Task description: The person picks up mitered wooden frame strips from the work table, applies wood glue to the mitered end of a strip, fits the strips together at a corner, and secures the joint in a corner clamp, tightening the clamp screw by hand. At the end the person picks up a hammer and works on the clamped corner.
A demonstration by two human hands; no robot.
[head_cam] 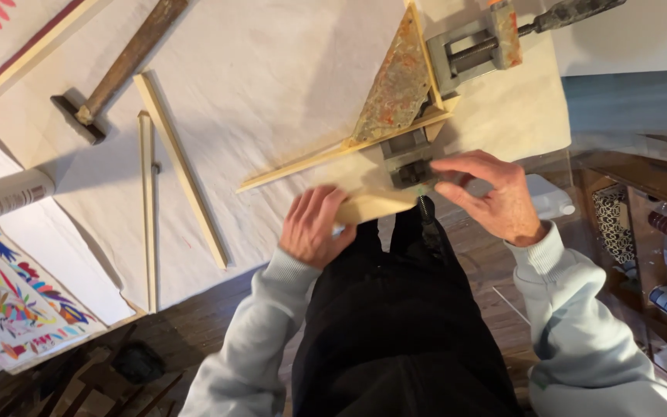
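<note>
At six o'clock on the bench (pixel 272 69), the left hand (pixel 314 228) is clenched around the near end of a short wooden strip (pixel 376 205). Toward three o'clock from it, the right hand (pixel 492 193) hovers with fingers curled at the metal corner clamp (pixel 411 158); whether they grip it cannot be told. At ten o'clock lie two loose wooden sticks (pixel 179 162) and a hammer (pixel 121 69).

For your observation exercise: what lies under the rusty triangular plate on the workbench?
Under the rusty triangular plate two pale wood strips meet at a corner, held in a grey corner clamp. The joint itself is covered by the plate. The left hand holds a wood piece nearby.
</note>
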